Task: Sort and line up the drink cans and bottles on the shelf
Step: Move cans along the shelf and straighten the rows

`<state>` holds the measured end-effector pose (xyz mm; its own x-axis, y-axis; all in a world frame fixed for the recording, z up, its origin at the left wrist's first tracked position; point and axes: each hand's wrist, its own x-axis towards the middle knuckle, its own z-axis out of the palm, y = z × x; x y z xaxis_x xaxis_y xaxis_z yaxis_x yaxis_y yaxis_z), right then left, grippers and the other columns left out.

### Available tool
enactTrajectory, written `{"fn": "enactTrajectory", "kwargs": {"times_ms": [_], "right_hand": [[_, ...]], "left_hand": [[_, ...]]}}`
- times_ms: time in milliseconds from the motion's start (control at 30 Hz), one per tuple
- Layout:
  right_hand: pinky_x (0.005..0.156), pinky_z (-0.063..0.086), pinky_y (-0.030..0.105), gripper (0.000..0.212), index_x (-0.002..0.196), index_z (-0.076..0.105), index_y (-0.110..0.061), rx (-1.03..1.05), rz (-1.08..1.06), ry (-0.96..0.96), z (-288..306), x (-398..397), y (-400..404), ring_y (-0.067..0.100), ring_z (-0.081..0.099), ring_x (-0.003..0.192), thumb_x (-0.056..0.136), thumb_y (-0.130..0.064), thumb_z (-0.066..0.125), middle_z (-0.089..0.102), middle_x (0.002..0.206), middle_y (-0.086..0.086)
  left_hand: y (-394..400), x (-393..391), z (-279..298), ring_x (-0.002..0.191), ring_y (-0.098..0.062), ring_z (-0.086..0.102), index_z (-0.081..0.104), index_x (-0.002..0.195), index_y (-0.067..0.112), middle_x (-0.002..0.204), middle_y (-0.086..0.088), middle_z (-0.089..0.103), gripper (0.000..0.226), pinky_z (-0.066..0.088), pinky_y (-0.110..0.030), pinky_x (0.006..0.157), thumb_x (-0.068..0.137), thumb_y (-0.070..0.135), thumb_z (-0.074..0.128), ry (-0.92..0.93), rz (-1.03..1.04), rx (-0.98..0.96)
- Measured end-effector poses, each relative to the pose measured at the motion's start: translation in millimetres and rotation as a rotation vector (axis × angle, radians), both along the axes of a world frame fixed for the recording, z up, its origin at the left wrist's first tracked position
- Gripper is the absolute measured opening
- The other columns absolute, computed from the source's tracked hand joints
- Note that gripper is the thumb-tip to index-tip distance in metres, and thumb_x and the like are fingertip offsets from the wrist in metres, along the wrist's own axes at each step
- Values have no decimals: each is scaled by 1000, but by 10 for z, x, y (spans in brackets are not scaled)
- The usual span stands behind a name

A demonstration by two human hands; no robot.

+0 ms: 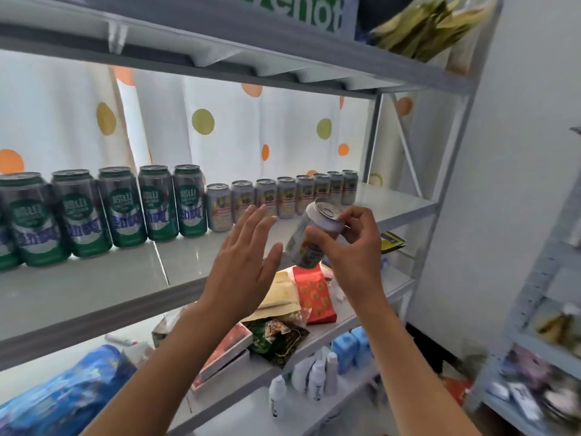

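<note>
Along the back of the white shelf (94, 287) stands a row of several tall green cans (122, 206), continued to the right by several shorter silver-and-yellow cans (286, 196). My right hand (349, 247) grips one more silver-and-yellow can (309, 243), tilted, in the air in front of the shelf's edge. My left hand (248, 256) is held up just left of that can with its fingers straight, holding nothing.
The right end of the shelf (399, 202) behind the row is bare. The shelf below holds snack packets (314, 294), boxes and a blue bag (63, 398). White bottles (314, 372) stand lower down. A steel upright (452, 184) and a second rack (540, 309) stand at the right.
</note>
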<state>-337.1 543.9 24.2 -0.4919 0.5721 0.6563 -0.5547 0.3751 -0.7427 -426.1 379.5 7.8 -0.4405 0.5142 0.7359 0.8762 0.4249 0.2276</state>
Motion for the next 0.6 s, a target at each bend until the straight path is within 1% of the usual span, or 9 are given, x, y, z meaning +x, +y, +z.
{"fn": "enactTrajectory", "kwargs": {"times_ms": [100,167,233,300,467,600], "right_hand": [[68,54,17,45,93,53,-33,-7,-13,26,-36,29,219,6,68,90,70,-21,90,69,93,-9],[68,54,18,46,92,53,-35,-14,-24,21,-61,27,327,8,68,91,69,-21,90,69,96,-1],[69,55,19,46,92,53,-36,-15,-28,15,-67,6,433,8,68,93,69,-23,90,69,99,1],[69,55,19,46,93,52,-36,-7,-25,4,-66,-35,542,8,68,95,70,-24,90,69,100,-2],[69,57,20,46,95,52,-32,-2,-34,-13,-78,-201,812,10,67,99,71,-22,90,69,101,-4],[69,59,25,46,94,52,-34,8,-62,-30,-86,-407,1048,10,67,98,70,-22,90,68,98,-9]], "left_hand": [[240,58,-110,148,-18,18,38,141,20,156,-3,31,53,26,-43,115,100,51,23,-53,0,-9],[365,65,-161,148,-17,16,38,141,19,157,-3,30,56,27,-44,116,99,52,22,-83,-7,-20],[493,42,-162,148,-16,15,37,142,20,158,-3,28,57,26,-44,117,99,53,21,-100,-8,-15],[620,3,-134,149,-16,14,37,142,20,158,-2,27,56,26,-44,116,99,53,22,-100,-1,-12],[921,-165,-88,148,-17,15,38,142,18,157,-2,28,47,25,-42,116,102,44,32,-105,18,-13],[1193,-356,-94,148,-17,17,37,144,17,157,-1,29,50,25,-41,117,101,42,34,-136,35,-37]]}}
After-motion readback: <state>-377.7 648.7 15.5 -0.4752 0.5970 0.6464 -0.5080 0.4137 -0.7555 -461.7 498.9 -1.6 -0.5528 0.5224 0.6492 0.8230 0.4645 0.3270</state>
